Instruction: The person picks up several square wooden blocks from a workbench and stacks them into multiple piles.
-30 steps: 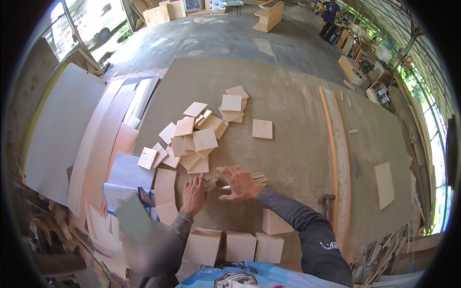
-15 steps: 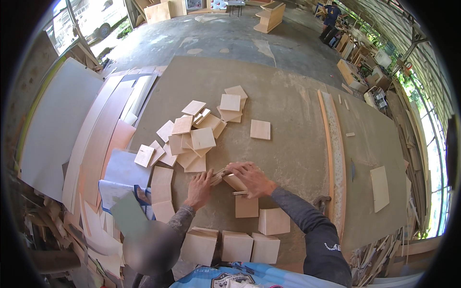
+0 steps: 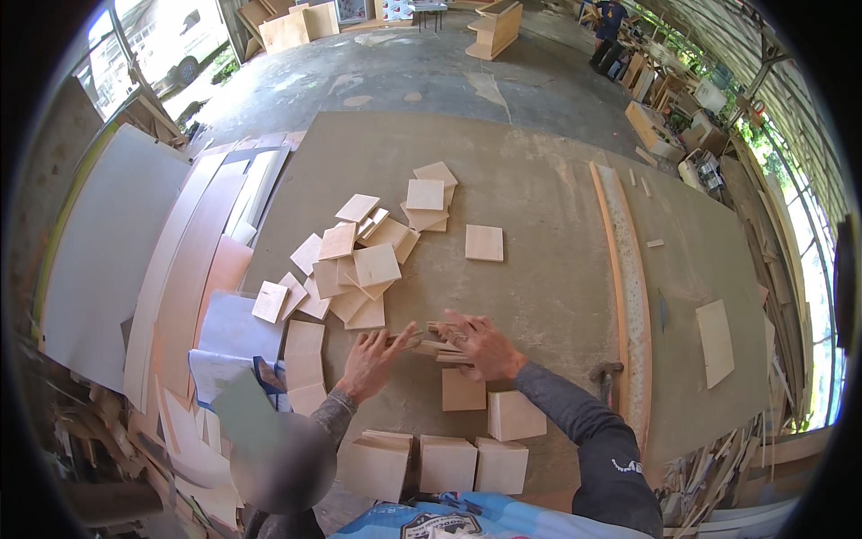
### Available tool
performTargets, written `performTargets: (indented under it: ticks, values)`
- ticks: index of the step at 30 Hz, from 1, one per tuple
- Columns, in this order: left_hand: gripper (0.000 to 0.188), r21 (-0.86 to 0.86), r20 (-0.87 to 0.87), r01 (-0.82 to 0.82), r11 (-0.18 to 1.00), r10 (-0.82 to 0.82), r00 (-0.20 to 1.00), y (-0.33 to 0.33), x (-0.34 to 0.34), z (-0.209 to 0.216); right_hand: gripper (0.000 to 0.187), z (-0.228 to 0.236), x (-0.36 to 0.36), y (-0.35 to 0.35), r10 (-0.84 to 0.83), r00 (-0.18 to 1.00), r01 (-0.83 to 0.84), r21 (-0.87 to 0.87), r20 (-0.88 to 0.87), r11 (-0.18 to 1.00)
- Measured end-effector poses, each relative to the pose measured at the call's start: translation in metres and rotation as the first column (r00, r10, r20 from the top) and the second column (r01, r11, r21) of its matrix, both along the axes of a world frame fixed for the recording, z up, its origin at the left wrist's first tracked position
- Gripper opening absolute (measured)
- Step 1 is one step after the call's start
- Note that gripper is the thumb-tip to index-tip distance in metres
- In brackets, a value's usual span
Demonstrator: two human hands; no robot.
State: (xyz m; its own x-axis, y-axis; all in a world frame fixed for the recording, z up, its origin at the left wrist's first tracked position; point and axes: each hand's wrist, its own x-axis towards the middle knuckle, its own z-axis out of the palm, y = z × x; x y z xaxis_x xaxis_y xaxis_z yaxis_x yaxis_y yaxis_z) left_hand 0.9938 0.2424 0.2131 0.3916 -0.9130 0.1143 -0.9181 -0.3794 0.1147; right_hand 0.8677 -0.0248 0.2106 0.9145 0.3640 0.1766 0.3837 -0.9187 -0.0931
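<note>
The left hand [image 3: 364, 366] had opened; the right hand [image 3: 485, 349], grip unclear, covered loosened-looking wooden pieces [image 3: 440, 348] at the pile's [image 3: 377, 265] five o'clock.

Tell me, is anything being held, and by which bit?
The right grip is at the right end of the wood pieces, the left grip near their left end. Whether either really holds them can't be told.
</note>
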Motion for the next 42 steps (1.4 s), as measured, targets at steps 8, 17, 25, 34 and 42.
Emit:
performTargets:
  ticks: [8, 17, 25, 34, 42]
  values:
    - [0.079, 0.226, 0.144, -0.009, 0.974, -0.024, 0.989, -0.018, -0.012, 0.002, 0.103, -0.032, -0.010, -0.006, -0.150, 0.987, 0.156, 0.164, -0.049, 0.974]
    - [0.084, 0.184, 0.147, -0.115, 0.976, 0.088, 0.985, -0.007, -0.018, 0.012, 0.101, -0.032, 0.008, 0.026, -0.155, 0.988, 0.143, 0.299, 0.016, 0.944]
    - [0.089, 0.188, 0.081, -0.120, 0.975, 0.106, 0.991, 0.008, -0.013, 0.000, 0.093, -0.015, 0.005, 0.014, -0.233, 0.961, 0.239, 0.019, -0.150, 0.971]
    - [0.092, 0.069, -0.293, -0.223, 0.972, 0.233, 0.927, 0.013, -0.002, -0.017, 0.097, 0.011, 0.025, -0.038, -0.008, 0.852, 0.299, 0.476, -0.523, 0.827]
    - [0.095, 0.031, -0.481, -0.408, 0.912, 0.371, 0.794, 0.037, 0.008, -0.016, 0.105, -0.025, 0.014, -0.010, 0.236, 0.665, 0.164, 0.447, -0.708, 0.879]
